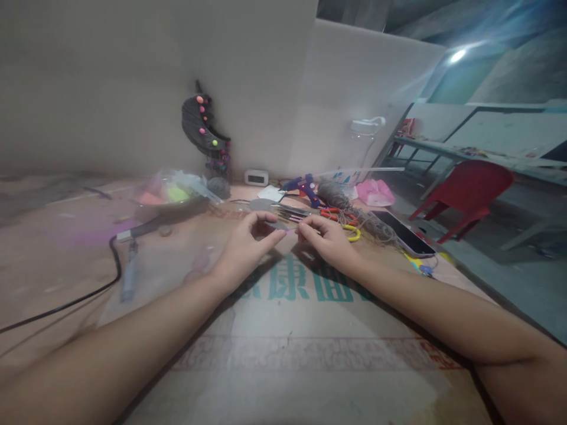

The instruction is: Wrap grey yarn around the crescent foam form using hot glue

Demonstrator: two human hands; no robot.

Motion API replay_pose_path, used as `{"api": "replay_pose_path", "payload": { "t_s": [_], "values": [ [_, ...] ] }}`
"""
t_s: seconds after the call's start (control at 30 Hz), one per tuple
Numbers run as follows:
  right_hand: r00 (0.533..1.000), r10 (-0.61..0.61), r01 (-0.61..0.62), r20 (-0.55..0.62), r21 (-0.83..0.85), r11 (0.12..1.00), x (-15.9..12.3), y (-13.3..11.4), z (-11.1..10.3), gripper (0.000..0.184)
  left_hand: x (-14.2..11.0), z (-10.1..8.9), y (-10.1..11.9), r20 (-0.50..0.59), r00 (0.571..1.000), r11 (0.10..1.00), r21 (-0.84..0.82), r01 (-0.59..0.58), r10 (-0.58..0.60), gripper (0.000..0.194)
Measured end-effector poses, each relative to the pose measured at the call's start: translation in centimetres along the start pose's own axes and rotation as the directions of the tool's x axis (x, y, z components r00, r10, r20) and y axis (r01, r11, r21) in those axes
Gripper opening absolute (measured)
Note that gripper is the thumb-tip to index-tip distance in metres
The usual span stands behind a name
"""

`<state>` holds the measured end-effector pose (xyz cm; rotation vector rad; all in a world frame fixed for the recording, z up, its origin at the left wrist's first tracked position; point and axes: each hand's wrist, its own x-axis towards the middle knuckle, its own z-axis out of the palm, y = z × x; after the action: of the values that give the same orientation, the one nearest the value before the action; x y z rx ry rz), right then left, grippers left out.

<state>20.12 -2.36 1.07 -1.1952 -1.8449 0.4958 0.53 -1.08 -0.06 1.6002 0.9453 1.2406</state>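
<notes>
My left hand (248, 245) is curled over the table with thumb and fingers pinched on a small flat grey piece (278, 225). My right hand (325, 239) sits just to its right, fingers bent and pinched together near a tiny pink bit (289, 232) between the two hands; what it grips is too small to name. Both hands hover over a cardboard sheet (287, 330) with green printed characters. Thin brushes or sticks (295, 212) lie just beyond the fingertips.
A blue glue gun (305, 186), a tangle of twine (336, 198), scissors with orange and yellow handles (348, 227) and a phone (405, 233) lie at the right. A black cable (88, 289) and a plastic bag of coloured bits (175, 195) lie left. A black crescent decoration (201, 127) leans on the wall. A red chair (469, 189) stands off the table.
</notes>
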Motion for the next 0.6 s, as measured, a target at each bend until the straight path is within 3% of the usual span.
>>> {"api": "replay_pose_path", "payload": {
  "t_s": [0.37,0.6],
  "values": [
    [0.996,0.083,-0.084,0.026,0.042,0.996,0.10,0.08,0.09,0.024,-0.13,0.05,0.50,0.113,0.993,0.997,-0.075,0.033,-0.025,0.030],
    [0.988,0.092,-0.085,0.126,-0.061,0.995,0.59,0.68,0.63,0.013,0.24,-0.26,0.09,0.055,0.997,0.999,0.006,-0.053,0.052,0.021]
  ]
}}
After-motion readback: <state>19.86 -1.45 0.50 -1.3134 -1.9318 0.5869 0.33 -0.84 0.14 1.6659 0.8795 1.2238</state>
